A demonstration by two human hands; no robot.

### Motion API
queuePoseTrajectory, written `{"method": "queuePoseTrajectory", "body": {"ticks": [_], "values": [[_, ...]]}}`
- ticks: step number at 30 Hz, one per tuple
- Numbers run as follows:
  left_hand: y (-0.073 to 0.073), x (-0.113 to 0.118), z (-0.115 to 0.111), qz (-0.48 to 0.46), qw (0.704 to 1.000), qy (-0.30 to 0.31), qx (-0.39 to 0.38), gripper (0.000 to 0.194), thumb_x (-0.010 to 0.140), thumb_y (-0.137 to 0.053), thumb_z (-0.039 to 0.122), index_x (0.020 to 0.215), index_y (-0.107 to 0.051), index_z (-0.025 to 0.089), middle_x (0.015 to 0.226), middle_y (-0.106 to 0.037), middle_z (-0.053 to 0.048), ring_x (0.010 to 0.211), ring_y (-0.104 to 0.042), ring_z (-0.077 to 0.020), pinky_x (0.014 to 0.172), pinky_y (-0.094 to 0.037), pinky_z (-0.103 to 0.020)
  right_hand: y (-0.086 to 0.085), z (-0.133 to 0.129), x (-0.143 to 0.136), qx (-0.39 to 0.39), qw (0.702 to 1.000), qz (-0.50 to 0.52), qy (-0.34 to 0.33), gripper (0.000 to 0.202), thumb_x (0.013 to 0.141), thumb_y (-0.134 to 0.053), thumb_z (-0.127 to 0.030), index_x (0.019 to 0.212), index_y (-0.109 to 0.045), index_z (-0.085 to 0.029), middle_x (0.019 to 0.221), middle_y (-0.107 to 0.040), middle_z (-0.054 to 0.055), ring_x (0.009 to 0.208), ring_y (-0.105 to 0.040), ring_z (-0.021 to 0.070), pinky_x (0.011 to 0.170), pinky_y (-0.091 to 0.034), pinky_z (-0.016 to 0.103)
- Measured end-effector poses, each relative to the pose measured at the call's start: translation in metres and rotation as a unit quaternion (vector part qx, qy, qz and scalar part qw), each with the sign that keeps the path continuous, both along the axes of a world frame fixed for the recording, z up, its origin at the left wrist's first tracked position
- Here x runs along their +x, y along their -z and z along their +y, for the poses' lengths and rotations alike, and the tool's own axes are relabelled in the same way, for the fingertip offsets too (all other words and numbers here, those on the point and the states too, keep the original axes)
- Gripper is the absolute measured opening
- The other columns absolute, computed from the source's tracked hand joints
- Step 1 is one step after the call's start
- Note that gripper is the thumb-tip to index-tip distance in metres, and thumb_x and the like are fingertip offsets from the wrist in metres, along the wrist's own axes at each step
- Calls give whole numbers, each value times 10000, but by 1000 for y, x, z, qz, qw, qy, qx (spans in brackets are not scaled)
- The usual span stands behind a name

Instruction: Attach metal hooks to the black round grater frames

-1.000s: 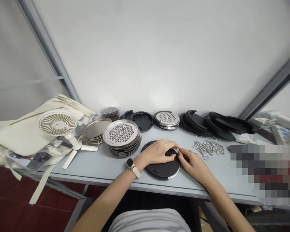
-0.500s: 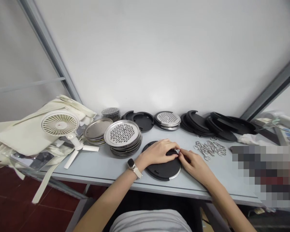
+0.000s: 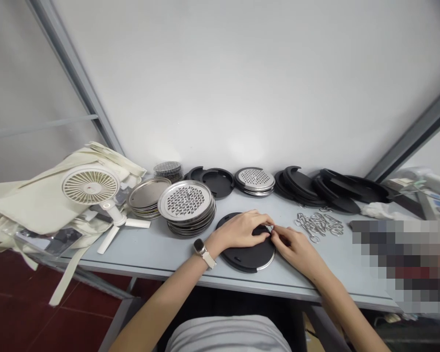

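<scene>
A round black disc (image 3: 246, 255) with a strip of metal rim showing at its lower right lies near the table's front edge. My left hand (image 3: 244, 230) rests over its upper part, thumb and fingers closed near the disc's right side. At that same side, my right hand (image 3: 292, 247) has its fingers pinched together, their tips meeting those of my left hand. Whatever lies between the fingertips is too small to name. Right of my hands is a pile of metal clips and rings (image 3: 319, 225). A stack of metal grater discs (image 3: 186, 208) stands to the left.
Plain metal discs (image 3: 150, 195), a perforated disc stack (image 3: 256, 180) and black round holders (image 3: 304, 186) line the back. A white fan (image 3: 91, 187) and a cream bag (image 3: 40, 200) occupy the left. A blurred patch covers the right edge.
</scene>
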State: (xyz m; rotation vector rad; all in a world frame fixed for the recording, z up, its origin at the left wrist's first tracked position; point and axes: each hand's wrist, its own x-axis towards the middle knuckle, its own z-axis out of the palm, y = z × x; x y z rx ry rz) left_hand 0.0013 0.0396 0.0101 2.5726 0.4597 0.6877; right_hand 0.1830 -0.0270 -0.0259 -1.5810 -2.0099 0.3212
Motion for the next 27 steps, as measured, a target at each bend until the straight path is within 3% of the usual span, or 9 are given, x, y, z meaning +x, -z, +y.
{"method": "queuePoseTrajectory", "body": {"ticks": [14,27], "values": [[1,1,2,-25,999,9,-18,289,792,-554,127,1075,-552,187,1043,-631,-56,997,-574,-177,889,-449,-284,2,0,0,23,1000,-10,-7,290,921,-357,-309,665,-457,-216,518,-503,-33,489,-438,133,633,-371,273],[1,1,2,-27,999,12,-42,299,785,-553,113,1075,-561,186,1031,-627,-61,985,-572,-181,879,-447,-292,3,0,-2,8,1000,-11,15,273,906,-378,-324,658,-427,-222,525,-502,-22,552,-489,156,570,-343,260]]}}
